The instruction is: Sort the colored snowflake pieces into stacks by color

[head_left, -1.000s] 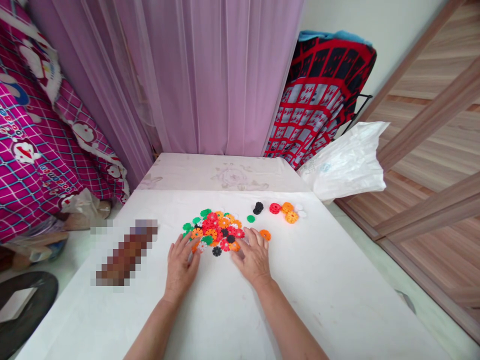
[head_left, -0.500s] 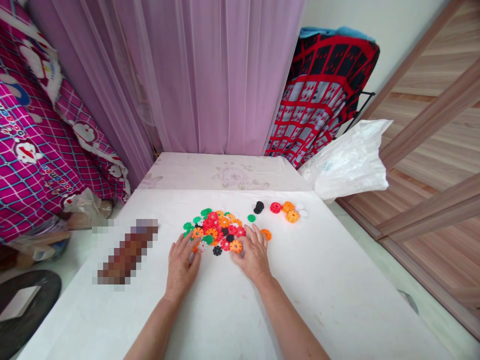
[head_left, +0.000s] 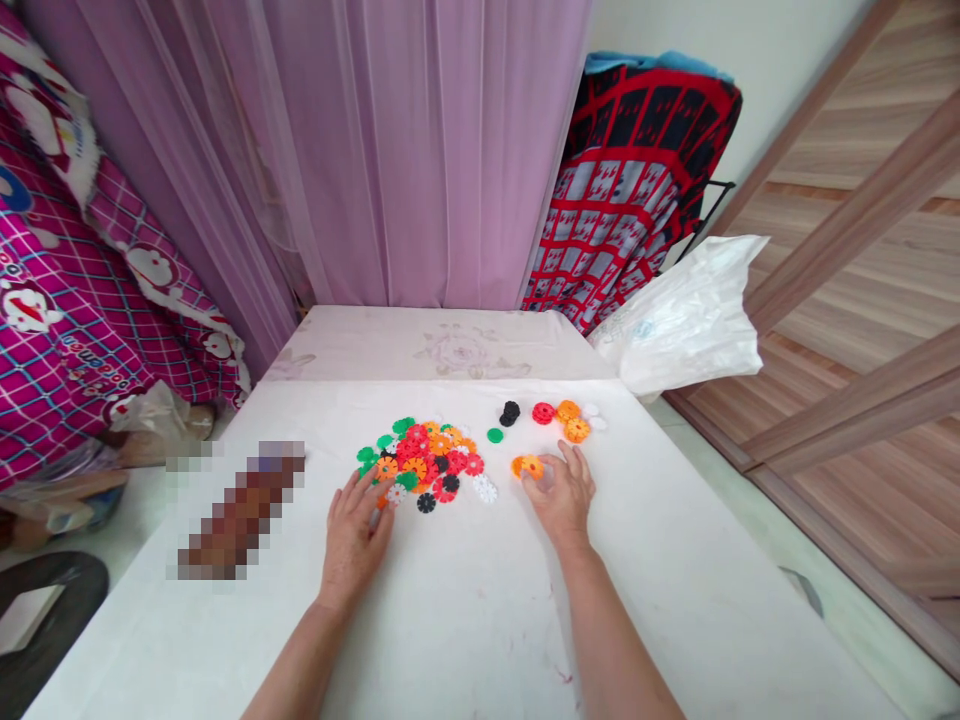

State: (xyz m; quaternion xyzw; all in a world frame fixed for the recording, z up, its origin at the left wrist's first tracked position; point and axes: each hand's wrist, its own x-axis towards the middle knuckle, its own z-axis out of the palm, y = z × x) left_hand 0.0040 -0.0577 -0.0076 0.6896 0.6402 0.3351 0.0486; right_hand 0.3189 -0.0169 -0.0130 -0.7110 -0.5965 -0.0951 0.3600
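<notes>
A mixed pile of notched plastic discs (head_left: 415, 446) in red, orange, green, black and white lies on the white-covered table (head_left: 465, 610). At its left front edge rests my left hand (head_left: 358, 525), fingers apart and curved over the nearest discs, gripping none that I can see. My right hand (head_left: 564, 495), to the right of the pile, pinches an orange disc (head_left: 532, 467) between thumb and fingers. Another orange disc (head_left: 517, 465) lies partly behind it; whether they touch I cannot tell. A white disc (head_left: 485, 488) sits at the pile's right edge.
Behind my right hand are a green disc (head_left: 495, 436), black discs (head_left: 510, 412), red discs (head_left: 544, 413), orange discs (head_left: 577, 430) and white discs (head_left: 594, 418). A white plastic bag (head_left: 686, 320) stands at the table's right far corner. Something blurred out (head_left: 244, 510) lies on the left.
My right hand has moved right, away from the pile, and now has an orange disc from its edge. The white disc there is now uncovered. My left hand stays at the pile.
</notes>
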